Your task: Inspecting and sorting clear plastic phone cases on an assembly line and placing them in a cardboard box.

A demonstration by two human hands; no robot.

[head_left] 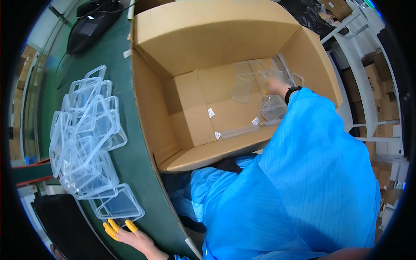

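Observation:
My left hand (pixel 130 237), with yellow finger cots on its fingertips, is at the near end of the green table. Its fingers are apart, right beside the nearest clear plastic frame (pixel 141 209), and I see nothing held in them. Beyond that lies a loose heap of similar clear plastic frames (pixel 89 130), stacked at various angles. My right hand (pixel 275 86) reaches deep into a large open cardboard box (pixel 208 41), at its right side. Clear plastic pieces (pixel 273 108) lie around that hand. Motion blur smears its fingers, so their grip is unclear.
The green table (pixel 134 169) runs along the box's left side. A black device with a cable (pixel 89 30) sits at its far end. Small white packets (pixel 211 113) lie in the box. A metal shelf rack (pixel 353 65) with cartons stands right; a black object (pixel 65 225) is near left.

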